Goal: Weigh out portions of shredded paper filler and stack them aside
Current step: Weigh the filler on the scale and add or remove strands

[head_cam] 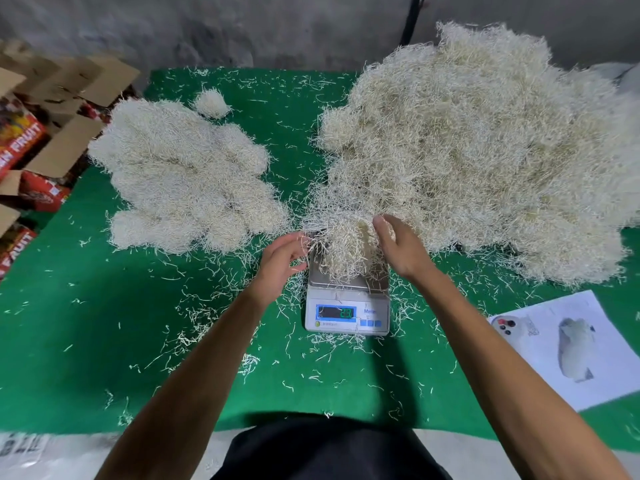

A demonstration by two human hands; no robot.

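Green matting covers the worktop (104,323), which stands against a grey wall and is strewn with loose paper strands. At its middle sits a small white scale (347,306); its lit display (336,312) shows green digits that appear to read 29, though they are blurred, and a blue word beside it cannot be read. A portion of shredded paper (346,251) lies heaped on the scale's metal pan. The left hand (282,259) is at the portion's left edge, its fingers loosely curled with a few strands pinched at their tips. The right hand (401,247) presses against the portion's right side, fingers straight and close together. Behind and to the right rises the large supply heap (485,150), touching the portion. To the left lie the rounded weighed portions (187,174), packed side by side. Cardboard cartons (31,140) at the left edge carry the word "FRUIT" in white on red. A printed sheet (575,348) and a white phone (507,329) lie at the right.
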